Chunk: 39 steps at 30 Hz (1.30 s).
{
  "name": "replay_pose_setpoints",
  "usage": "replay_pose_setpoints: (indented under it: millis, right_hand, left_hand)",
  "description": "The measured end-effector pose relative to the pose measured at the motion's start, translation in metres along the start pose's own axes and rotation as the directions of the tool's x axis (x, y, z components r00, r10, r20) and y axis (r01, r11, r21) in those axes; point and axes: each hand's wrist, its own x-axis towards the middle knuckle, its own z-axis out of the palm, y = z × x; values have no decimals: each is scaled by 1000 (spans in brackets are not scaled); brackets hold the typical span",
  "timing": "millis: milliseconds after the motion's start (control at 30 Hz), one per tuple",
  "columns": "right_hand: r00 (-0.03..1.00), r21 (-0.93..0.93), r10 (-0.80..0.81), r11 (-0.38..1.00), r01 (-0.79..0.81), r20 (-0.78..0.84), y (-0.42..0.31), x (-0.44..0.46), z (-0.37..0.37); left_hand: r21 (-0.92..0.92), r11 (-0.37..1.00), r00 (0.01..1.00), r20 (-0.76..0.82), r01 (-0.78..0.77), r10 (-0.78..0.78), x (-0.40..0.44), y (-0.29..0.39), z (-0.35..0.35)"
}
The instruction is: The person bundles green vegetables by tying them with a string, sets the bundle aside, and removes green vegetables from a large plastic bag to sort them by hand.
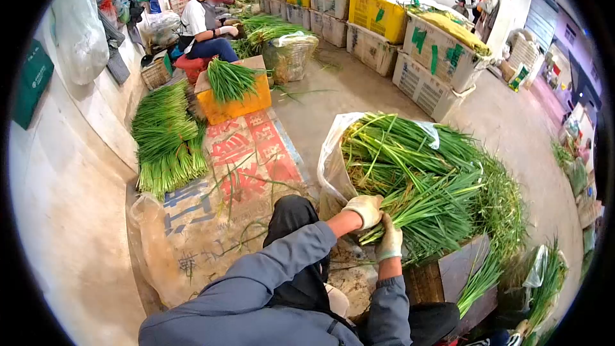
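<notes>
Both of my hands wear pale gloves and meet at the near edge of a large heap of long green stalks [410, 160]. My left hand [365, 210] has its fingers closed at the stalk ends, and what they pinch is too small to make out. My right hand [389, 241] is wrapped round the lower ends of a bunch of green stalks [435, 202]. The heap lies in and over an open white plastic bag [330, 160]. Loose, thinner greens [503, 211] hang down its right side, above a dark board [464, 266].
Tied green bundles [168, 134] lie by the left wall. An orange crate [234, 107] holds another bunch on its cardboard top. Beyond it sits a co-worker [208, 25]. Stacked crates [435, 51] line the back right. A filled bag [541, 282] stands at lower right.
</notes>
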Motion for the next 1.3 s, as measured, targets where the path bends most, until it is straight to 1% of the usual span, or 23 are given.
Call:
replay_pose_setpoints:
  millis: [33, 100, 200, 300, 367, 433, 500, 567, 600, 633, 667, 700, 767, 800, 833, 933, 1000, 1033, 1100, 1133, 1167, 1233, 1300]
  right_hand:
    - [998, 75, 49, 996, -53, 46, -1, 0, -1]
    - [992, 69, -106, 992, 101, 70, -2, -6, 0]
    - [952, -184, -305, 936, 301, 11, -41, -42, 16]
    - [906, -314, -421, 855, 413, 46, -100, -75, 41]
    - [890, -413, -443, 795, 445, 105, -137, -80, 50]
    - [876, -372, -446, 793, 482, 186, -162, -69, 59]
    - [887, -493, -374, 737, 462, 271, -175, -46, 56]
    - [968, -818, -205, 525, 233, 144, -174, -15, 48]
    - [987, -851, -88, 500, 161, 135, -153, 23, 26]
    - [992, -876, 30, 473, 95, 123, -131, 52, -3]
    - [990, -894, -33, 427, 139, 138, -116, 55, -22]
    - [980, -906, -102, 376, 195, 168, -109, 55, -29]
    - [948, -865, -280, 427, 262, 149, -112, 33, -37]
    - [977, -746, -202, 640, 184, 67, -102, 33, -49]
    - [932, -904, -346, 355, 237, 108, -98, 37, -60]
    - [909, -941, -408, 266, 211, 88, -104, 15, -59]
    - [760, -977, -635, 39, 211, 139, -109, -5, -48]
    - [761, -977, -634, 41, 209, 137, -104, -4, -47]
    - [815, -921, -488, 56, 385, 311, -94, -8, -34]
    - [850, -899, -369, 78, 432, 376, -90, -13, -24]
    - [888, -875, -319, 250, 416, 331, -93, -24, -4]
    - [873, -904, -352, 137, 406, 338, -68, -12, 12]
    - [881, -905, -353, 170, 391, 315, -50, 5, 23]
  left_hand:
    - [-71, 995, 998, 27, -63, 65, 5, -6, 10]
    - [-216, 970, 989, 67, -115, 132, -3, -4, 3]
    - [-391, 869, 952, -87, -303, 293, -34, 16, -20]
    - [-348, 767, 836, -335, -538, 435, -67, 47, -67]
    - [-405, 689, 787, -446, -601, 425, -67, 64, -79]
    - [-439, 600, 727, -555, -669, 405, -59, 71, -88]
    - [-266, 812, 800, -485, -520, 353, -34, 64, -70]
    - [208, 869, 758, -427, -448, 493, 18, 40, -21]
    - [-121, 935, 929, -210, -334, 305, 28, 29, -14]
    - [-22, 967, 961, -117, -253, 249, 55, 9, 18]
    - [-334, 939, 997, -43, -77, 66, 30, 13, 9]
    - [-581, 804, 992, 84, 129, -99, 8, 11, -10]
    - [-569, 820, 988, -79, 66, -135, 8, -11, 11]
    - [-592, 804, 987, -97, 44, -125, 2, -12, 8]
    - [-615, 788, 987, -115, 20, -115, -5, -13, 4]
    - [-732, 681, 994, -63, 16, -91, -3, -24, 6]
    - [-781, 620, 986, -149, -67, -81, -6, -27, 14]
    - [-781, 621, 986, -147, -66, -80, -9, -30, 18]
    - [-946, 319, 997, 35, 53, -63, -25, -22, 7]
    - [-945, 322, 998, 44, 53, -32, -28, -22, 6]
    - [-944, 325, 998, 45, 53, -32, -29, -21, 6]
    - [-886, 462, 998, 63, 43, 28, -34, -20, 8]
    - [-871, 490, 999, 34, 27, 7, -25, -32, 25]
